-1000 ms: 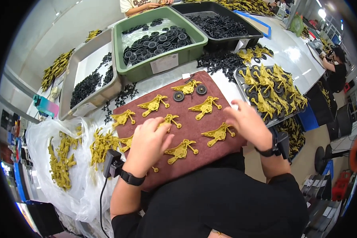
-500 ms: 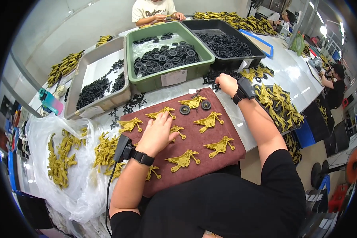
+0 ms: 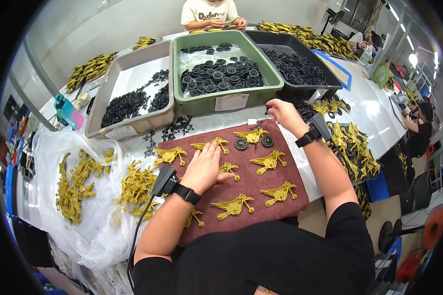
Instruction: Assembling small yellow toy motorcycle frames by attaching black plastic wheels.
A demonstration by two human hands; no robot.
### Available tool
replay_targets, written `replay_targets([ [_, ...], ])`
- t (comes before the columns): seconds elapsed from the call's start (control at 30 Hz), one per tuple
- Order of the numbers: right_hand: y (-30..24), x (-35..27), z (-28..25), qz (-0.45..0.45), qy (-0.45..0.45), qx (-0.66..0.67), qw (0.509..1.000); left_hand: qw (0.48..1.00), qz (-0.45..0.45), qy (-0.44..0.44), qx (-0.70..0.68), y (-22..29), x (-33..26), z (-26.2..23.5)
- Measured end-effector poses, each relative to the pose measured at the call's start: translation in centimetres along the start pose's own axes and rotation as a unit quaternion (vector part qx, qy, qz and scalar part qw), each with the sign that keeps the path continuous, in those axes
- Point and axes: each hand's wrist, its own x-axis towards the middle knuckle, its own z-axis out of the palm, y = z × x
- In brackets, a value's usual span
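Note:
My left hand (image 3: 205,168) lies flat, fingers stretched out, on the maroon cloth (image 3: 248,179), partly covering a yellow plastic toy part (image 3: 229,171). Its fingertips reach another yellow piece (image 3: 211,145) above. Beyond the cloth's far edge, my right hand (image 3: 286,116) is closed in a pinch on a small black plastic part (image 3: 268,109), mostly hidden by the fingers. Close below it lies a yellow toy motorcycle body (image 3: 251,135) with a black wheel (image 3: 240,143) at each side. Several more yellow bodies without wheels are spread over the cloth.
Behind the cloth stand a grey bin (image 3: 133,129) of small black parts, a green bin (image 3: 197,105) of wheels and a black bin (image 3: 305,88) of thin black parts. A plastic bag (image 3: 96,241) with yellow pieces is at left; wheeled assemblies (image 3: 352,152) pile up at right. A co-worker (image 3: 209,14) sits opposite.
My right hand has drawn back from the loose black parts toward the cloth, now with a small black part in its fingertips. My left hand stays on the cloth. The view has shifted slightly.

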Motion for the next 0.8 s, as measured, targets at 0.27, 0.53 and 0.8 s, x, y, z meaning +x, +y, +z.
replay_targets([
  [0.27,-7.1,1.2,8.2,-0.029,-0.229,0.161,0.96,0.999,0.014,-0.035,-0.001,-0.9,0.0,0.4],
  [0.53,-7.6,2.4,10.6,-0.151,-0.239,-0.018,0.959,1.0,-0.009,-0.028,-0.009,-0.1,-0.1,0.8],
  [0.8,-8.0,2.0,11.8,-0.244,-0.207,-0.074,0.945,1.0,-0.014,-0.015,-0.012,-0.1,0.1,0.9],
])
